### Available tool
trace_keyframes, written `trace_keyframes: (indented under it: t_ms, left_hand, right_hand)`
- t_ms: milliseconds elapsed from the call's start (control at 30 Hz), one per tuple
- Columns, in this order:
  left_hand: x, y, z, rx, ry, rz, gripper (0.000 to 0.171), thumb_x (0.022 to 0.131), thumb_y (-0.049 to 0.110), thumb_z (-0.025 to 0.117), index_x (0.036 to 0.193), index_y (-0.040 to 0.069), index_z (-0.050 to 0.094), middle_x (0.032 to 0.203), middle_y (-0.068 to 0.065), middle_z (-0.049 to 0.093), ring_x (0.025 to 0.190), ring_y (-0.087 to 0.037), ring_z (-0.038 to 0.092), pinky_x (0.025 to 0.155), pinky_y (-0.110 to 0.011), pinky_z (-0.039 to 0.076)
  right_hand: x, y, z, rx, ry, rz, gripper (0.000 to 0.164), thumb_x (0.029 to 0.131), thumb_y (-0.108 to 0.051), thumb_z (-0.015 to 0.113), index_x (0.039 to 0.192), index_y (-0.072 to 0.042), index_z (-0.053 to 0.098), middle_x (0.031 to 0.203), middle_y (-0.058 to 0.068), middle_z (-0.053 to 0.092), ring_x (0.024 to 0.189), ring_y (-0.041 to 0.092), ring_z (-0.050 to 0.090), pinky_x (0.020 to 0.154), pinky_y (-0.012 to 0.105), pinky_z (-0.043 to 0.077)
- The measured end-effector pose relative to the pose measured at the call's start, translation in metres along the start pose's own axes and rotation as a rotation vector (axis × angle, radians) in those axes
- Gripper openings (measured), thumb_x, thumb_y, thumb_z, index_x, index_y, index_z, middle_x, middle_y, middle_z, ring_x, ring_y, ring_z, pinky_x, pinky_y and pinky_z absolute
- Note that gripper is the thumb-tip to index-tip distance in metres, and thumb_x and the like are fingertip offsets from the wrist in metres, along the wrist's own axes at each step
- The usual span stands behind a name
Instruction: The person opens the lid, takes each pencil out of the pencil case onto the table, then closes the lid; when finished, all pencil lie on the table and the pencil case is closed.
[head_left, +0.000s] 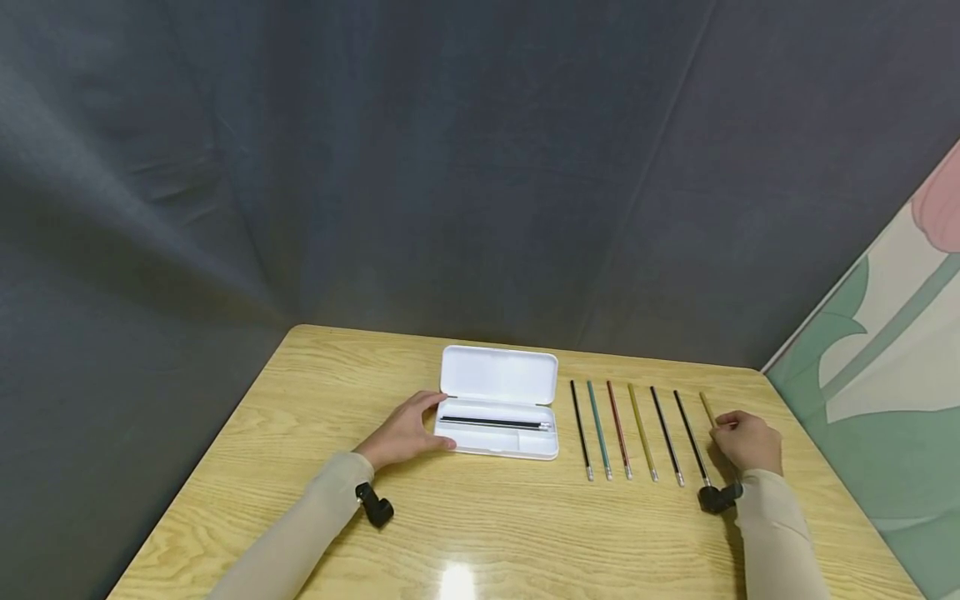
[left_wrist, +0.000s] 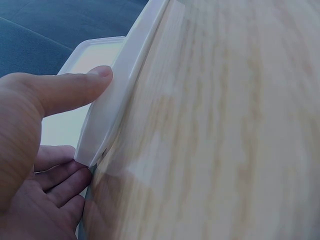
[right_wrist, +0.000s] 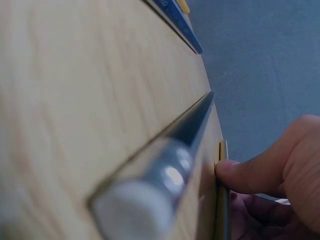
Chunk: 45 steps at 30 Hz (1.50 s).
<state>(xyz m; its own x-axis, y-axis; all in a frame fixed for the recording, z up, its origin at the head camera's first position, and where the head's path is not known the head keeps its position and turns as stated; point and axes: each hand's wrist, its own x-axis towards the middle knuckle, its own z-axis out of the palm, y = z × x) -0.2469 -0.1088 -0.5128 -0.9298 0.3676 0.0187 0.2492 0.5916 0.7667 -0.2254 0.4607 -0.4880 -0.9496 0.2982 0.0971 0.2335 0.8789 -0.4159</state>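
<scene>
An open white pencil case (head_left: 468, 442) lies on the table with its lid (head_left: 498, 375) tipped back. My left hand (head_left: 406, 432) holds its left end, the thumb (left_wrist: 95, 80) against the front wall and the other fingers around the corner. Inside are dark pencils (head_left: 487, 422) with eraser ends to the right. At the far right of the pencil row, my right hand (head_left: 750, 443) pinches a yellow pencil (head_left: 705, 403) between thumb and fingers. The pencil's lower part is hidden under that hand. Just left of it lies a black pencil (right_wrist: 192, 122), its white eraser close to the wrist camera.
Several more pencils lie side by side between the case and my right hand, including a teal pencil (head_left: 597, 425), a red pencil (head_left: 618, 425) and another yellow pencil (head_left: 642, 429). A dark curtain (head_left: 480, 183) hangs behind the wooden table (head_left: 525, 533); a patterned cloth (head_left: 885, 400) is at right.
</scene>
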Motion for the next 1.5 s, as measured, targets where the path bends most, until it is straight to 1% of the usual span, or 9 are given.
trace_keyframes:
  t_ms: [167, 300, 500, 600, 733, 833, 1033, 1267, 1500]
  left_hand:
    - [0.000, 0.000, 0.001, -0.005, -0.003, -0.008, 0.091, 0.075, 0.051, 0.087, 0.152, 0.022, 0.048, 0.159, -0.002, 0.043, 0.149, -0.029, 0.039, 0.121, -0.052, 0.037]
    - [-0.001, -0.002, 0.001, -0.013, 0.000, -0.009, 0.091, 0.075, 0.052, 0.087, 0.152, 0.022, 0.047, 0.159, -0.002, 0.043, 0.149, -0.029, 0.039, 0.120, -0.053, 0.037]
    - [0.002, -0.003, 0.002, -0.020, 0.010, 0.003, 0.091, 0.075, 0.052, 0.087, 0.151, 0.022, 0.048, 0.157, -0.002, 0.045, 0.149, -0.029, 0.041, 0.119, -0.053, 0.038]
    - [0.004, -0.002, 0.002, -0.024, 0.004, 0.008, 0.091, 0.075, 0.052, 0.087, 0.151, 0.022, 0.048, 0.157, -0.002, 0.045, 0.149, -0.029, 0.041, 0.120, -0.053, 0.038]
    - [0.004, -0.002, 0.001, -0.022, -0.006, 0.011, 0.091, 0.075, 0.051, 0.087, 0.151, 0.020, 0.048, 0.157, -0.003, 0.045, 0.149, -0.029, 0.040, 0.120, -0.053, 0.037]
    - [0.005, -0.002, 0.001, -0.014, 0.003, 0.016, 0.090, 0.075, 0.050, 0.088, 0.150, 0.020, 0.049, 0.156, -0.003, 0.046, 0.148, -0.029, 0.041, 0.120, -0.052, 0.038]
    - [0.006, -0.001, 0.003, -0.010, 0.020, 0.019, 0.088, 0.075, 0.046, 0.088, 0.150, 0.018, 0.050, 0.154, -0.003, 0.049, 0.147, -0.028, 0.043, 0.121, -0.051, 0.037]
    - [0.008, -0.002, 0.003, -0.015, 0.026, 0.035, 0.089, 0.075, 0.046, 0.089, 0.149, 0.015, 0.051, 0.150, -0.003, 0.052, 0.144, -0.027, 0.046, 0.119, -0.049, 0.039]
    - [0.006, -0.002, 0.000, -0.012, 0.013, 0.019, 0.089, 0.075, 0.048, 0.088, 0.150, 0.017, 0.050, 0.152, -0.003, 0.050, 0.145, -0.027, 0.044, 0.120, -0.050, 0.038]
  right_hand:
    - [0.000, -0.001, -0.001, 0.022, 0.026, 0.010, 0.034, 0.092, -0.020, 0.061, 0.109, 0.007, 0.070, 0.096, 0.025, 0.073, 0.075, 0.034, 0.066, 0.067, 0.044, 0.049]
    - [-0.002, -0.015, -0.004, 0.087, 0.126, 0.013, 0.032, 0.095, -0.022, 0.062, 0.112, 0.003, 0.071, 0.095, 0.018, 0.075, 0.068, 0.012, 0.060, 0.074, 0.043, 0.048]
    - [-0.006, -0.072, -0.023, 0.277, 0.216, -0.051, 0.034, 0.097, -0.033, 0.067, 0.120, -0.008, 0.072, 0.086, -0.019, 0.067, 0.068, -0.020, 0.048, 0.071, 0.017, 0.046]
    - [-0.011, -0.104, -0.022, 0.357, 0.211, -0.144, 0.034, 0.098, -0.034, 0.068, 0.122, -0.011, 0.072, 0.091, -0.018, 0.069, 0.075, -0.023, 0.051, 0.069, 0.006, 0.044]
    - [-0.016, -0.147, -0.002, 0.446, 0.149, -0.299, 0.026, 0.098, -0.024, 0.069, 0.120, -0.011, 0.071, 0.109, 0.010, 0.076, 0.083, -0.020, 0.057, 0.075, 0.003, 0.047]
    - [-0.019, -0.182, 0.021, 0.510, 0.047, -0.398, 0.022, 0.096, -0.014, 0.071, 0.117, -0.008, 0.072, 0.110, 0.018, 0.075, 0.088, -0.008, 0.065, 0.077, 0.007, 0.052]
    - [-0.033, -0.239, 0.065, 0.524, -0.171, -0.499, 0.021, 0.091, -0.008, 0.074, 0.113, -0.009, 0.075, 0.104, 0.008, 0.077, 0.093, 0.020, 0.073, 0.081, 0.024, 0.059]
    - [-0.048, -0.270, 0.105, 0.463, -0.266, -0.557, 0.019, 0.089, -0.007, 0.076, 0.106, -0.014, 0.077, 0.097, 0.001, 0.077, 0.090, 0.013, 0.073, 0.084, 0.033, 0.062]
    - [-0.055, -0.273, 0.122, 0.338, -0.309, -0.583, 0.021, 0.087, -0.007, 0.078, 0.105, -0.018, 0.077, 0.098, -0.004, 0.076, 0.091, 0.009, 0.070, 0.082, 0.029, 0.059]
